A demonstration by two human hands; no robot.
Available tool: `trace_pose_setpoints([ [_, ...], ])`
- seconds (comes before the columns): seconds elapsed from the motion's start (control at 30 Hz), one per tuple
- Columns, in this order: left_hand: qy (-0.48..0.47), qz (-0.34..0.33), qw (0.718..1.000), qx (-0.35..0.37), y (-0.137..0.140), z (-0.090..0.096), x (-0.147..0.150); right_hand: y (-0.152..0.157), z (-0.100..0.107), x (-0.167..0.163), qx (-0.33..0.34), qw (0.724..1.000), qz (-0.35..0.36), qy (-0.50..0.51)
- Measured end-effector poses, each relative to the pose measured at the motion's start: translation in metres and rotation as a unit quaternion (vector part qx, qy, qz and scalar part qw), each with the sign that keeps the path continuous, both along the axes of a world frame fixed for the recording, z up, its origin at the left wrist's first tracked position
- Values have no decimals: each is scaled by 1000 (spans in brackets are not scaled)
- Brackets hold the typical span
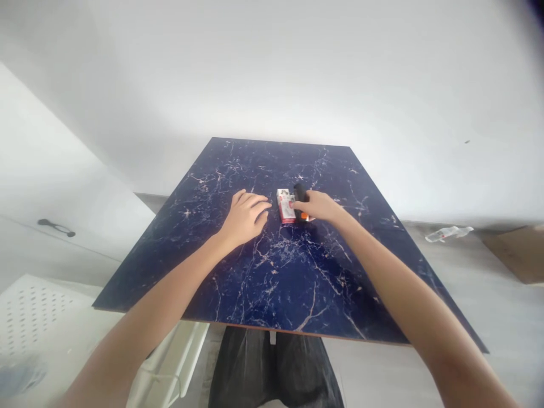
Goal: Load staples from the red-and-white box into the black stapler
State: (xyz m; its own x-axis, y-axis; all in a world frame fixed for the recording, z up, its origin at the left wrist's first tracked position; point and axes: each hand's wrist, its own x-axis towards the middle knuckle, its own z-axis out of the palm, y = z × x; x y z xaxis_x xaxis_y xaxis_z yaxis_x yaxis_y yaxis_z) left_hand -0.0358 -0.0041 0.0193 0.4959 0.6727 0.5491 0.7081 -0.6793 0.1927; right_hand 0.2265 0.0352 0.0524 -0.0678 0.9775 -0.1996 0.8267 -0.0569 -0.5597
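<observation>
On the dark blue marbled table (280,294) lies a small white and red box (286,207), near the middle. Right beside it is a black object with an orange patch (300,195); its kind I cannot make out. My right hand (318,205) is closed around this black object, thumb towards the box, and covers much of it. Just left of the box, my left hand (247,215) hovers or rests over the table with fingers bent and apart, holding nothing. A small gap shows between its fingertips and the box.
A white wall (289,73) stands behind the table's far edge. On the floor to the right are a clear plastic bottle (444,234) and a cardboard box (518,252). A white cabinet with a dark handle (56,228) and a perforated white stool-like piece (36,317) are at left.
</observation>
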Motion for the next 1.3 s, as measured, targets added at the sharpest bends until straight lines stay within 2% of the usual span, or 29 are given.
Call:
trace_pose_setpoints([
  [0.17,-50,104,992,46,9,12,-17,9,-13,-97,-28,985,93,144],
  [0.3,-87,153,982,68,24,18,-39,10,-22,-163,-69,965,116,227],
  [0.4,-123,170,975,75,35,26,-63,12,-24,-190,-89,951,108,275],
  [0.47,-140,195,970,39,40,36,-84,17,-22,-192,-83,955,90,271],
  [0.5,-139,214,967,-2,42,41,-95,21,-21,-190,-70,961,79,256],
  [0.57,-100,268,949,-136,43,51,-117,28,-19,-180,-24,974,63,218],
  [0.63,-27,309,901,-304,43,58,-134,33,-20,-172,25,976,84,199],
  [0.67,0,307,872,-381,42,59,-139,35,-22,-171,43,974,107,195],
  [0.73,24,275,830,-484,42,59,-144,37,-28,-174,66,966,168,186],
  [0.77,24,254,822,-509,42,57,-144,38,-32,-177,74,962,195,178],
  [0.87,16,225,822,-524,44,53,-142,42,-45,-187,84,953,230,177],
  [1.03,-21,244,824,-511,45,52,-145,50,-57,-188,46,940,219,257],
  [1.3,48,237,821,-518,46,49,-142,53,-58,-179,36,936,225,268],
])
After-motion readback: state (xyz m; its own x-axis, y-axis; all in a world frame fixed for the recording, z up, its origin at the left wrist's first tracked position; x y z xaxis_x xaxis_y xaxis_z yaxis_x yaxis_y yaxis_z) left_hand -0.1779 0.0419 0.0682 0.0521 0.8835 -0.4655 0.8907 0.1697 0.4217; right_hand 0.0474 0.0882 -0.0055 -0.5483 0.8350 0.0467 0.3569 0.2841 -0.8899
